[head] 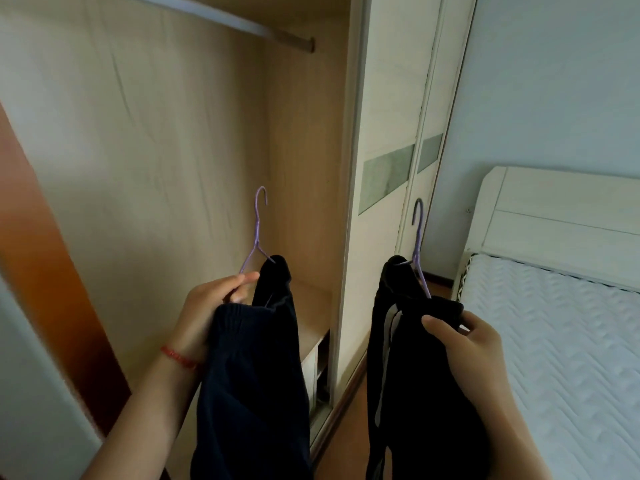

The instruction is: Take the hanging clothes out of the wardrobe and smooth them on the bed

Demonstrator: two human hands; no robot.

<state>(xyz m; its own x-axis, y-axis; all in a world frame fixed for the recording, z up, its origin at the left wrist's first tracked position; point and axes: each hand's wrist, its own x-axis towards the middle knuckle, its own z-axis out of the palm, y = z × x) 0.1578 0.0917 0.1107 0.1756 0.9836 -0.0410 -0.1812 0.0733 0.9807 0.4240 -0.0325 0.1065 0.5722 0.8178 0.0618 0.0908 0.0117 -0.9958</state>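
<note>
Holding two garments clear of the open light-wood wardrobe [156,140], head view.

Item 1: left hand [204,313], fingers closed round the lower wire of a thin lilac wire hanger [256,233]; a dark navy knitted garment [252,382] hangs from it in front of the wardrobe opening.

Item 2: right hand [467,344], fingers and thumb closed on the bunched top of a black garment with a pale side stripe [391,358], which is on a second lilac wire hanger [419,244].

Item 3: grey metal hanging rail [221,20], bare along its visible length.

Item 4: white quilted mattress on a cream bed frame [568,341], to the right, nothing laid on it.

Status, as judged: removal done for these two pieces; carrying across, laying down and smoothing remain.
</note>
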